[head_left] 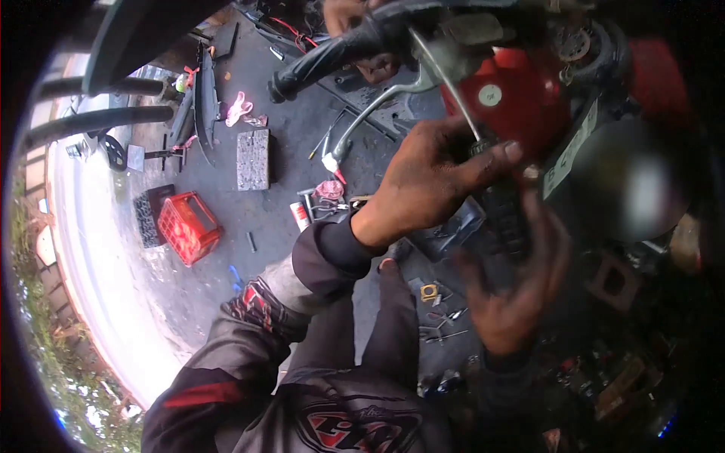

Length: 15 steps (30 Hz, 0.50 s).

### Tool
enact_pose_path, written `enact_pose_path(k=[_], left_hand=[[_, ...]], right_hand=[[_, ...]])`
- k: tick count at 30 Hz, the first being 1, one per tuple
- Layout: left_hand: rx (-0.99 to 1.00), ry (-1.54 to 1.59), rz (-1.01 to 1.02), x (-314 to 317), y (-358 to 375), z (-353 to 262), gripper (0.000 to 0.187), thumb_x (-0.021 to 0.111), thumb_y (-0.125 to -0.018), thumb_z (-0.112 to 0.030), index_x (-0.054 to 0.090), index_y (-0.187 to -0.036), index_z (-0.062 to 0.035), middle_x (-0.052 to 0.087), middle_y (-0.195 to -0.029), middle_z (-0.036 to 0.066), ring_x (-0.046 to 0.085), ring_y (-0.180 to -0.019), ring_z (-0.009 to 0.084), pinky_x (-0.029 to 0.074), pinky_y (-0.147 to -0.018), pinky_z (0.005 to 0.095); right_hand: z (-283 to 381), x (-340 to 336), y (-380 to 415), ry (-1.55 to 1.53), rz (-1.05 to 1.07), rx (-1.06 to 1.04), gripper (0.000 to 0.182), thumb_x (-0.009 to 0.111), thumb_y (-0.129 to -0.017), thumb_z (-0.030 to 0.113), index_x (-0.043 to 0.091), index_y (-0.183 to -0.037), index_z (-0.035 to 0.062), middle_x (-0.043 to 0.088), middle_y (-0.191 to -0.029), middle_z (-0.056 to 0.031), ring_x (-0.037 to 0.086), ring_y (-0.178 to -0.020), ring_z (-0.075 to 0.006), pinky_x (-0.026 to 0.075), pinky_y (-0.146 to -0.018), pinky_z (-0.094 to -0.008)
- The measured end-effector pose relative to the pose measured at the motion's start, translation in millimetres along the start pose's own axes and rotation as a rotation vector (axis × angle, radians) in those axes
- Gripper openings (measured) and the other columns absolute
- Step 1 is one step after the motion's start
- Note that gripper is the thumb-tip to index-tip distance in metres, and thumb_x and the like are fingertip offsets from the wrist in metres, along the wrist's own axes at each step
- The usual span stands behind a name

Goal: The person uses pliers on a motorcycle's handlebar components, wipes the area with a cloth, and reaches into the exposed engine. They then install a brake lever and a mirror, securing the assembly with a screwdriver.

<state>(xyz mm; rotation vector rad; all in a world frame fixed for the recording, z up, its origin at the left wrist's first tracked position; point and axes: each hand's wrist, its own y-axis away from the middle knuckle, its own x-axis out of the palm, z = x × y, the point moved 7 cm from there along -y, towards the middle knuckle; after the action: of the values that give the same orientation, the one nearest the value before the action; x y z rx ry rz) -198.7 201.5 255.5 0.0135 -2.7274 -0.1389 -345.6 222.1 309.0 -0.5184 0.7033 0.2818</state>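
Note:
My left hand (427, 177) is closed, thumb and fingers pinched round the lower end of a thin metal rod (449, 79). From there the rod slants up towards the handlebar by the silver lever (385, 94). Below my left thumb is a dark ribbed part (507, 223), its shape hard to make out in shadow. My right hand (513, 294) is beside that part, slightly blurred, with thumb and fingers apart and nothing visible between them. A motorcycle's red tank (521, 98) lies just beyond my left hand.
Another person's hand (343, 15) is behind the black handlebar grip (321, 64). On the dark floor are a red crate (189, 226), a speckled block (254, 160), a white-and-red can (300, 216) and scattered tools (442, 325). A round mirror-like part (634, 181) stands at right.

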Motion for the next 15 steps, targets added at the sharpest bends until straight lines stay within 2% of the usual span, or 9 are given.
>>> enact_pose_path(k=[1, 3, 4, 7, 8, 10, 11, 13, 15], left_hand=[[0.003, -0.076, -0.006, -2, 0, -1, 0.039, 0.073, -0.095, -0.033, 0.070, -0.114, 0.0009, 0.074, -0.097, 0.006, 0.066, -0.088, 0.0100, 0.052, -0.080, 0.0266], [0.091, -0.206, 0.012, -2, -2, -2, 0.043, 0.072, -0.095, -0.040, 0.069, -0.113, -0.0004, 0.072, -0.095, 0.005, 0.067, -0.086, 0.0116, 0.053, -0.079, 0.0255], [0.084, -0.224, 0.024, -2, -3, -1, 0.043, 0.072, -0.095, -0.040, 0.069, -0.113, -0.0004, 0.072, -0.095, 0.005, 0.067, -0.086, 0.0116, 0.053, -0.079, 0.0255], [0.005, -0.223, 0.005, -5, -1, 3, 0.042, 0.071, -0.095, -0.041, 0.068, -0.108, -0.0007, 0.070, -0.095, 0.004, 0.067, -0.087, 0.0115, 0.052, -0.078, 0.0251], [-0.007, -0.198, -0.020, -5, 1, 4, 0.041, 0.071, -0.095, -0.041, 0.068, -0.105, -0.0012, 0.070, -0.095, 0.004, 0.066, -0.086, 0.0116, 0.052, -0.077, 0.0251], [-0.017, -0.176, -0.036, -4, 0, 6, 0.041, 0.070, -0.095, -0.042, 0.067, -0.103, -0.0017, 0.069, -0.095, 0.004, 0.066, -0.085, 0.0116, 0.051, -0.077, 0.0250], [-0.011, -0.162, -0.036, -3, -1, 7, 0.040, 0.070, -0.095, -0.041, 0.067, -0.103, -0.0023, 0.068, -0.094, 0.004, 0.065, -0.083, 0.0118, 0.051, -0.076, 0.0253], [-0.003, -0.151, -0.034, -4, -1, 10, 0.039, 0.070, -0.095, -0.041, 0.067, -0.103, -0.0029, 0.068, -0.093, 0.004, 0.064, -0.082, 0.0119, 0.050, -0.075, 0.0255], [-0.068, -0.253, -0.064, -10, -3, 13, 0.039, 0.072, -0.094, -0.040, 0.067, -0.104, -0.0037, 0.067, -0.091, 0.003, 0.063, -0.079, 0.0119, 0.050, -0.073, 0.0257]], right_hand=[[32, 0, 11, 0.386, -0.220, -0.334, 0.050, 0.059, -0.103, 0.034, 0.054, -0.138, -0.0019, 0.068, -0.097, -0.0127, 0.059, -0.056, -0.0125, 0.045, -0.051, -0.0234], [-12, 11, 18, -0.402, -0.036, 0.528, 0.054, 0.055, -0.104, 0.042, 0.055, -0.137, -0.0002, 0.067, -0.092, -0.0119, 0.056, -0.051, -0.0119, 0.043, -0.048, -0.0230], [-11, 5, 14, -0.418, -0.052, 0.536, 0.054, 0.055, -0.104, 0.042, 0.055, -0.137, -0.0002, 0.067, -0.092, -0.0119, 0.056, -0.051, -0.0119, 0.043, -0.048, -0.0230], [-27, 39, 30, -1.194, 0.073, 1.016, 0.052, 0.056, -0.104, 0.041, 0.056, -0.136, -0.0001, 0.067, -0.093, -0.0109, 0.054, -0.049, -0.0107, 0.040, -0.046, -0.0236], [-17, 16, 13, -0.479, -0.065, 0.410, 0.050, 0.055, -0.104, 0.039, 0.057, -0.134, -0.0005, 0.066, -0.101, -0.0161, 0.061, -0.071, -0.0150, 0.049, -0.059, -0.0257], [19, 4, 14, 0.250, -0.201, -0.185, 0.048, 0.054, -0.104, 0.038, 0.058, -0.132, -0.0009, 0.064, -0.110, -0.0213, 0.069, -0.092, -0.0193, 0.057, -0.071, -0.0277], [-4, 5, 8, -0.099, -0.093, 0.189, 0.047, 0.053, -0.104, 0.037, 0.059, -0.132, -0.0003, 0.064, -0.109, -0.0207, 0.068, -0.095, -0.0193, 0.058, -0.070, -0.0272], [-25, 15, 14, -0.455, 0.015, 0.553, 0.046, 0.051, -0.105, 0.037, 0.059, -0.132, 0.0002, 0.063, -0.108, -0.0202, 0.068, -0.099, -0.0193, 0.058, -0.069, -0.0267], [-13, 5, 9, -0.168, -0.066, 0.255, 0.045, 0.048, -0.106, 0.036, 0.060, -0.131, 0.0001, 0.064, -0.108, -0.0188, 0.069, -0.092, -0.0182, 0.057, -0.066, -0.0254]])
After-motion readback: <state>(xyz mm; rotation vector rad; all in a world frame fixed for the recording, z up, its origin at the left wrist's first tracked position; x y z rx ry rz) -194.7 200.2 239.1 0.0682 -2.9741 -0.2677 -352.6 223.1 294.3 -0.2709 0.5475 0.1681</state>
